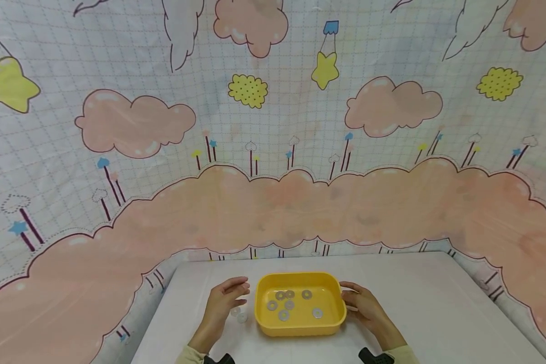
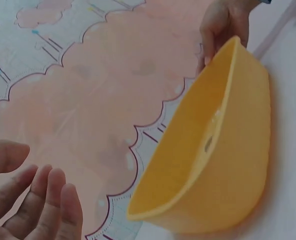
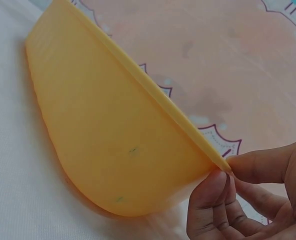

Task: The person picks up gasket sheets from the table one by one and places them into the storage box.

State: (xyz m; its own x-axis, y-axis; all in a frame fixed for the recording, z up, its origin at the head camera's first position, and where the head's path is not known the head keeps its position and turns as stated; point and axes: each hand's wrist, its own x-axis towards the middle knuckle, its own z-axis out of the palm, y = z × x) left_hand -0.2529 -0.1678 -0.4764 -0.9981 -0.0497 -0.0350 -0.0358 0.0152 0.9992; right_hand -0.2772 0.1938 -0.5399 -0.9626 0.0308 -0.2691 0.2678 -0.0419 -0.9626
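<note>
A yellow plastic tub (image 1: 300, 331) with rounded corners stands on the table, several flat pale grey rings (image 1: 283, 315) lying spread over its floor. My right hand (image 1: 364, 307) is at the tub's right side; in the right wrist view its thumb and index finger pinch the rim (image 3: 163, 102) near a corner. To the left of the tub, my left hand (image 1: 223, 306) is held apart from it with fingers loosely bent and nothing in them. Two pale, clear-looking rings (image 1: 241, 317) lie on the table between that hand and the tub.
The table has a white cover (image 1: 437, 303). Behind it and at its sides hangs a cloth (image 1: 300, 207) printed with clouds and stars. A dark band (image 1: 375, 356) sits at the right wrist, another (image 1: 219, 359) at the left.
</note>
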